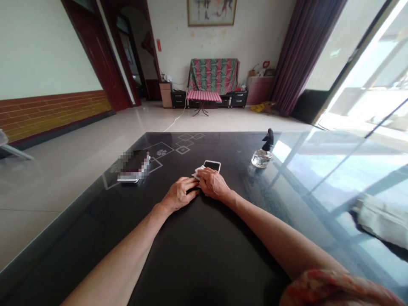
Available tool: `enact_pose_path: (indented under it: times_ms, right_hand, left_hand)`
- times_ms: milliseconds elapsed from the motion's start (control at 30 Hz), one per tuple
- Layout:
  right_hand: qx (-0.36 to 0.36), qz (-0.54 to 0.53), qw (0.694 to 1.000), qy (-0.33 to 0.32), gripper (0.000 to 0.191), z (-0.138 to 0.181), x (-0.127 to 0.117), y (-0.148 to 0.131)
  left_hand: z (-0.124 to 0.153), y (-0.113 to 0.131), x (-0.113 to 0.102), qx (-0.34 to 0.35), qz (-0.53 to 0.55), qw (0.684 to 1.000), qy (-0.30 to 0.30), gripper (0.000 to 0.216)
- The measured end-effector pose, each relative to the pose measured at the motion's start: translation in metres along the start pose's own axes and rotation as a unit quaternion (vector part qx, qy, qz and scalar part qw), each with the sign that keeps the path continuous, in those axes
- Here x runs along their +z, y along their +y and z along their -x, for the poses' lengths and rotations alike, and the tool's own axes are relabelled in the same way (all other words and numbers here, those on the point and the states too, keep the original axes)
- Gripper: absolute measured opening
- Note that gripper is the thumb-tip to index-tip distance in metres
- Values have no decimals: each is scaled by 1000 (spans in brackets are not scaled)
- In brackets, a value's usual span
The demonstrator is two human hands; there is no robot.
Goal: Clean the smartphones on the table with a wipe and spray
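Note:
My two hands rest together on the black glass table (197,246). My left hand (179,194) lies knuckles up with its fingers curled, touching my right hand. My right hand (213,182) is closed over a small white thing (196,172), perhaps a folded cloth or paper, whose edge shows by my fingertips. A phone with a white frame and dark screen (212,165) lies flat just beyond my right hand.
A second phone (133,166), blurred out, lies to the left on the table. A glass ashtray with a dark figure on it (263,154) stands to the right. Grey cloth (381,221) lies at the right edge. Beyond are tiled floor, a covered sofa and curtains.

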State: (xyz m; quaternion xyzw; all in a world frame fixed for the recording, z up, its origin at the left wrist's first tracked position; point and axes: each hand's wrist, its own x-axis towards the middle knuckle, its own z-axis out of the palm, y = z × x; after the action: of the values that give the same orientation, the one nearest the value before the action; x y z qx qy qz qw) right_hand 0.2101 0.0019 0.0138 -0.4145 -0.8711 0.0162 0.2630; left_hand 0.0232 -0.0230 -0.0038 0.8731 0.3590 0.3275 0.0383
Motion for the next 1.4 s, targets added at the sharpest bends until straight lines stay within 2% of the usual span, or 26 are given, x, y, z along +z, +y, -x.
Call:
enact_pose_path:
  times_ms: [133, 333, 400, 500, 633, 700, 800, 900, 1033, 1100, 1233, 1400]
  right_hand:
    - [10, 0, 1000, 6, 27, -6, 1, 17]
    - [81, 18, 996, 35, 33, -13, -1, 47]
    - [77, 14, 996, 45, 33, -8, -1, 44]
    - [55, 10, 997, 51, 31, 2, 1, 24]
    - [19, -3, 1000, 20, 23, 7, 5, -1]
    - [16, -7, 1000, 14, 22, 1, 4, 1]
    - [19, -10, 1000, 14, 25, -11, 0, 21]
    - [48, -5, 998, 27, 26, -20, -1, 43]
    - [71, -41, 994, 78, 27, -22, 6, 63]
    - [110, -57, 986, 108, 27, -23, 11, 69]
    - [215, -38, 967, 130, 25, -29, 17, 76]
    - [222, -45, 964, 140, 23, -20, 15, 71]
  left_hand:
    - [1, -1, 2, -12, -3, 1000, 2, 27]
    - [4, -5, 6, -17, -3, 1000, 17, 28]
    - [3, -4, 6, -19, -1, 1000, 16, 28]
    - [2, -3, 5, -17, 3, 1000, 11, 27]
    - [1, 0, 3, -14, 14, 1000, 0, 28]
    - [1, 0, 3, -20, 15, 1000, -2, 27]
    - [2, 0, 4, -27, 10, 1000, 0, 25]
    - [2, 0, 4, -26, 10, 1000, 1, 25]
    - [1, 3, 2, -23, 13, 1000, 4, 24]
    - [0, 5, 1, -26, 15, 1000, 8, 24]
    - [0, 6, 3, -31, 17, 999, 18, 20]
    - [1, 2, 7, -81, 7, 995, 54, 17]
